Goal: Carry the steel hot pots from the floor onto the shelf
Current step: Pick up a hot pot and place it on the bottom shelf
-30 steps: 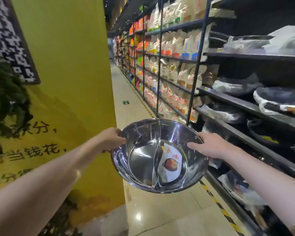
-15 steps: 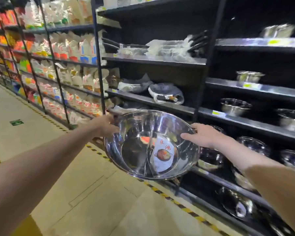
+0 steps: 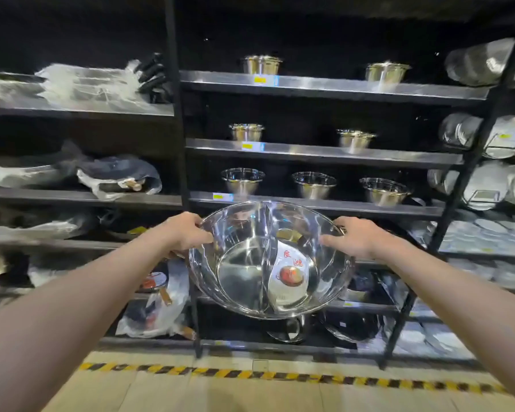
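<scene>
I hold a wide steel hot pot in front of me at waist height, tilted toward me. A curved divider splits its inside and a paper label with a red picture lies in the right half. My left hand grips its left rim and my right hand grips its right rim. The pot hangs in the air before the middle bay of a dark shelf unit. Below and behind the pot, more steel pots lie on the lower shelves, partly hidden.
Three steel bowls stand on the shelf just above the pot, and lidded pots higher up. Bagged pans fill the left bay, stacked plates the right. A black-and-yellow floor stripe runs along the shelf base.
I have turned right from the aisle to face the shelf squarely. The pot stayed in both hands and now sits before the middle bay.
</scene>
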Demonstrator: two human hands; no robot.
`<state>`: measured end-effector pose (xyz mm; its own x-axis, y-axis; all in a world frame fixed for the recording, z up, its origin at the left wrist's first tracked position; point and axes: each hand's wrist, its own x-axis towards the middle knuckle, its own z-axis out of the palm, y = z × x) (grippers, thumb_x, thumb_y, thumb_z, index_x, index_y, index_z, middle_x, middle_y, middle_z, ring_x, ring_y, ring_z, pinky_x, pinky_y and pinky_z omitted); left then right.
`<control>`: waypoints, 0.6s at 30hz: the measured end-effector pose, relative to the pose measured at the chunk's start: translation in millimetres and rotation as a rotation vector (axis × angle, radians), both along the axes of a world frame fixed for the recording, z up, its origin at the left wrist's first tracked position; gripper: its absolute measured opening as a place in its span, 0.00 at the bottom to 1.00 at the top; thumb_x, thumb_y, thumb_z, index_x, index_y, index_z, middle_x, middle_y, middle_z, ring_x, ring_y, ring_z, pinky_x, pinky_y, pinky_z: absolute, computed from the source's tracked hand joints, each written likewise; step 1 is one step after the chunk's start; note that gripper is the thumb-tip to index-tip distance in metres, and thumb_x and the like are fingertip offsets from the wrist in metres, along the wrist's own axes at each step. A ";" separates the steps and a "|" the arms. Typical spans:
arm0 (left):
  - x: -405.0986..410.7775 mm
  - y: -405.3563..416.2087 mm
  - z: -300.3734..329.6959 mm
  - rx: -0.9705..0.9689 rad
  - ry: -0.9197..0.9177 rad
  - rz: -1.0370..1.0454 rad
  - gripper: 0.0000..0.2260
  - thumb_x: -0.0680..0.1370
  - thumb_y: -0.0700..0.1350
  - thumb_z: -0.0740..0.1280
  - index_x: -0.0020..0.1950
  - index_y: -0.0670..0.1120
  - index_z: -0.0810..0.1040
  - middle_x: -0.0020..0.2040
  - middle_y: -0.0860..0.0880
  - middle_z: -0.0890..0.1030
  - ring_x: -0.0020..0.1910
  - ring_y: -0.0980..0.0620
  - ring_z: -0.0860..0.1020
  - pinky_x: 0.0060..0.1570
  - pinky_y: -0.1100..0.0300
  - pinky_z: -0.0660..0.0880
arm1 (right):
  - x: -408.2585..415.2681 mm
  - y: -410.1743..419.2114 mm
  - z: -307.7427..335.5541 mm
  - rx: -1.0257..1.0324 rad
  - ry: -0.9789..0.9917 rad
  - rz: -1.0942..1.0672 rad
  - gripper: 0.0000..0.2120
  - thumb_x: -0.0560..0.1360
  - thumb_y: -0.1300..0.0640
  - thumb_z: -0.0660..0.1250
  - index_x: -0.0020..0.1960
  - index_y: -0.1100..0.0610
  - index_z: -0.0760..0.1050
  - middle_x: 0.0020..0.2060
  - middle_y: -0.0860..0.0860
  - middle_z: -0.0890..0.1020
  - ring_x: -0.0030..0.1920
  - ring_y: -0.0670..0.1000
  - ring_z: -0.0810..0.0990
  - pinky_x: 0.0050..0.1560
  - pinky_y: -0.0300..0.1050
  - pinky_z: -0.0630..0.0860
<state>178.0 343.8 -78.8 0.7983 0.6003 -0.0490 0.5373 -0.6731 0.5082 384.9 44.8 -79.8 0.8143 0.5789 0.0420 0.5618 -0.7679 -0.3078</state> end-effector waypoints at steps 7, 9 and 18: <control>75.5 1.4 -13.5 -0.025 0.028 -0.040 0.33 0.71 0.55 0.71 0.74 0.46 0.69 0.67 0.45 0.77 0.60 0.44 0.78 0.62 0.50 0.75 | 58.8 -11.7 -16.2 0.004 0.018 -0.059 0.34 0.73 0.32 0.65 0.69 0.55 0.71 0.60 0.55 0.80 0.55 0.56 0.78 0.52 0.50 0.73; 85.3 14.3 -22.5 -0.027 0.044 -0.039 0.33 0.72 0.54 0.71 0.75 0.46 0.68 0.67 0.44 0.77 0.60 0.44 0.78 0.60 0.51 0.75 | 68.3 1.1 -28.7 0.010 0.036 -0.059 0.34 0.73 0.32 0.64 0.69 0.55 0.71 0.58 0.55 0.81 0.53 0.56 0.78 0.49 0.48 0.71; 118.9 140.0 -69.5 -0.047 0.132 -0.030 0.32 0.74 0.53 0.70 0.76 0.45 0.66 0.65 0.44 0.76 0.51 0.47 0.75 0.36 0.59 0.70 | 107.6 130.5 -87.0 -0.062 0.132 -0.032 0.43 0.73 0.30 0.64 0.78 0.57 0.61 0.72 0.56 0.73 0.68 0.58 0.73 0.66 0.53 0.72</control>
<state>296.9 483.8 -148.3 0.8005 0.5709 -0.1821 0.5816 -0.6669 0.4659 492.4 175.3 -166.8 0.8286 0.5506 -0.1016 0.4946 -0.8048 -0.3282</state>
